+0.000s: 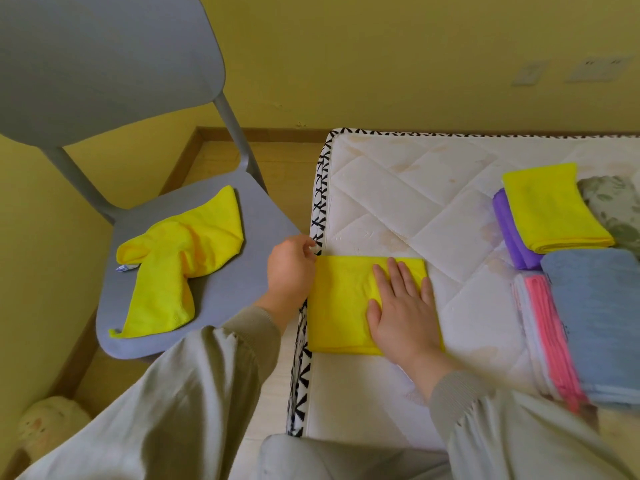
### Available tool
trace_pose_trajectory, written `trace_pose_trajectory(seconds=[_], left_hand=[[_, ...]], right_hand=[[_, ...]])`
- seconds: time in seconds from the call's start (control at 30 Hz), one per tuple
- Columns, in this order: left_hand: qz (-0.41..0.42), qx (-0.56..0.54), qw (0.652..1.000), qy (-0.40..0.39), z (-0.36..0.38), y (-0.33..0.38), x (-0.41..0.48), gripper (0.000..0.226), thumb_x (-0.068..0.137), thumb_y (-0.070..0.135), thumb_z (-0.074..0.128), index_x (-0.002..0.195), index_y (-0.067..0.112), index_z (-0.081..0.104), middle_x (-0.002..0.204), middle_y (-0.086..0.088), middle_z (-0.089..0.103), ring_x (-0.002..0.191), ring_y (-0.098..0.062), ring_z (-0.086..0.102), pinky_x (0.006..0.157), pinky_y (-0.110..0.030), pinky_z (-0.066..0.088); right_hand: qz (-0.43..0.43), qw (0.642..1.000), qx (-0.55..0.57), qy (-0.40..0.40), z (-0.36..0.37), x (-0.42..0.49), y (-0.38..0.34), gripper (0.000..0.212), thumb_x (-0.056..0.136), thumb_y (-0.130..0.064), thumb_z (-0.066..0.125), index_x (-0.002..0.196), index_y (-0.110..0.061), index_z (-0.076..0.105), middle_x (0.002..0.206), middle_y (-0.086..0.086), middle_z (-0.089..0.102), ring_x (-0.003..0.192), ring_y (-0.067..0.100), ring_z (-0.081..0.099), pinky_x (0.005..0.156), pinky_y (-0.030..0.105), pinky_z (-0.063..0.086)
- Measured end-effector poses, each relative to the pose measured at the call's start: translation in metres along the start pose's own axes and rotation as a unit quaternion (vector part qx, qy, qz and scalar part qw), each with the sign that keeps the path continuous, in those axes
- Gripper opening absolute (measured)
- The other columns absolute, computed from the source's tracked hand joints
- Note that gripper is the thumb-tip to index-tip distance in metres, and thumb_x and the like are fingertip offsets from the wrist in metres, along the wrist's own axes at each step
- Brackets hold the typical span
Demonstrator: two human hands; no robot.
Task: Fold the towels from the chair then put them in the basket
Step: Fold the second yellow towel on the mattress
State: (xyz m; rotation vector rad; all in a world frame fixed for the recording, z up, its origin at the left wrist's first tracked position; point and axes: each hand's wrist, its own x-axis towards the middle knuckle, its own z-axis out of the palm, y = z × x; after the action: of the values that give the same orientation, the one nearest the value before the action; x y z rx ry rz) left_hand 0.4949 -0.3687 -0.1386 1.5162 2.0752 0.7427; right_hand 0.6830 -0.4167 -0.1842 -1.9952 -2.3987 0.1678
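A yellow towel [341, 303] lies folded flat on the near left part of the white mattress [398, 202]. My right hand [403, 313] presses flat on its right half, fingers straight. My left hand [291, 271] is at the towel's far left corner by the mattress edge, fingers curled; I cannot tell if it pinches the cloth. A crumpled yellow towel [173, 265] lies on the seat of the grey chair [249, 237] to the left. No basket is in view.
Folded towels lie on the mattress's right side: a yellow one [550, 209] on a purple one [512, 233], a blue one [602, 320] on a pink one [550, 334]. A floral cloth [613, 206] sits behind them. Yellow wall behind; wooden floor between chair and mattress.
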Motion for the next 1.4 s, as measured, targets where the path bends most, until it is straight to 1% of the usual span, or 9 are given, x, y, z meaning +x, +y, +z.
trace_pose_trajectory(seconds=[0.17,0.23,0.37,0.7,0.8,0.93,1.07,1.2,1.4], left_hand=[[0.221,0.152,0.963,0.012,0.020,0.018,-0.037,0.036,0.090,0.006,0.048,0.125,0.005,0.059,0.135,-0.012,0.053,0.127,-0.034,0.043,0.099,-0.041,0.037],[0.211,0.201,0.955,-0.053,0.034,0.016,-0.051,0.042,0.097,0.018,0.038,0.138,0.010,0.046,0.151,-0.008,0.035,0.142,-0.031,0.024,0.112,-0.042,0.022],[0.177,0.255,0.945,-0.100,0.052,0.004,-0.062,0.055,0.102,0.038,0.021,0.153,0.019,0.009,0.161,0.001,-0.002,0.147,-0.022,-0.010,0.117,-0.042,-0.006],[0.175,0.289,0.937,-0.084,0.056,-0.007,-0.063,0.060,0.098,0.048,0.012,0.152,0.025,-0.002,0.160,0.003,-0.008,0.146,-0.021,-0.016,0.116,-0.049,-0.007],[0.172,0.303,0.933,-0.085,0.058,-0.008,-0.061,0.061,0.097,0.048,0.010,0.152,0.025,-0.004,0.160,0.001,-0.009,0.146,-0.023,-0.015,0.115,-0.050,-0.006],[0.173,0.308,0.931,-0.087,0.060,-0.008,-0.062,0.061,0.097,0.047,0.010,0.152,0.024,-0.005,0.160,0.001,-0.008,0.146,-0.024,-0.013,0.116,-0.050,-0.005],[0.181,0.287,0.934,-0.107,0.055,-0.008,-0.059,0.061,0.099,0.046,0.014,0.152,0.024,-0.004,0.160,0.000,-0.010,0.146,-0.024,-0.016,0.115,-0.050,-0.007],[0.183,0.244,0.941,-0.145,0.040,-0.003,-0.060,0.063,0.100,0.045,0.028,0.152,0.025,0.000,0.160,-0.001,-0.009,0.146,-0.024,-0.015,0.115,-0.051,-0.006],[0.121,-0.010,0.983,-0.139,-0.026,0.034,-0.043,0.077,0.090,0.029,0.062,0.151,0.020,0.016,0.156,-0.004,0.024,0.146,-0.024,0.012,0.116,-0.049,0.018]], right_hand=[[0.002,0.998,0.052,0.044,-0.013,0.007,0.001,0.052,0.094,-0.032,0.033,0.145,-0.020,0.036,0.155,0.002,0.027,0.143,0.021,0.025,0.114,0.044,0.017],[0.005,0.994,0.063,0.087,-0.017,0.009,0.005,0.050,0.093,-0.027,0.033,0.140,-0.015,0.045,0.151,0.005,0.036,0.138,0.023,0.034,0.112,0.046,0.024],[0.017,1.000,0.018,0.013,-0.006,0.011,0.012,0.054,0.099,-0.037,0.022,0.151,-0.025,0.016,0.160,-0.002,0.008,0.147,0.016,0.004,0.116,0.049,0.003],[0.113,0.990,0.083,-0.028,-0.016,0.017,0.042,0.064,0.097,-0.045,0.029,0.152,-0.018,0.010,0.159,0.002,0.012,0.146,0.017,0.011,0.115,0.043,0.012],[0.190,0.959,0.204,0.041,-0.031,0.023,0.039,0.058,0.088,-0.033,0.054,0.136,-0.004,0.040,0.138,0.016,0.046,0.125,0.031,0.042,0.098,0.038,0.036],[0.305,0.891,0.334,-0.046,-0.043,0.032,0.043,0.041,0.084,-0.033,0.062,0.106,0.002,0.055,0.101,0.017,0.062,0.096,0.035,0.059,0.068,0.031,0.039],[0.272,0.892,0.352,-0.085,-0.050,0.035,0.042,0.025,0.082,-0.022,0.064,0.067,-0.007,0.052,0.059,0.006,0.047,0.069,0.028,0.051,0.053,0.032,0.031],[0.186,0.902,0.390,-0.017,-0.063,0.031,0.033,0.022,0.078,-0.005,0.064,0.064,-0.010,0.048,0.060,0.004,0.045,0.064,0.024,0.045,0.051,0.030,0.030],[0.005,0.895,0.444,0.050,-0.123,0.014,0.009,0.038,0.072,0.002,0.071,0.061,-0.022,0.044,0.058,-0.003,0.047,0.059,0.013,0.042,0.054,0.023,0.032]])
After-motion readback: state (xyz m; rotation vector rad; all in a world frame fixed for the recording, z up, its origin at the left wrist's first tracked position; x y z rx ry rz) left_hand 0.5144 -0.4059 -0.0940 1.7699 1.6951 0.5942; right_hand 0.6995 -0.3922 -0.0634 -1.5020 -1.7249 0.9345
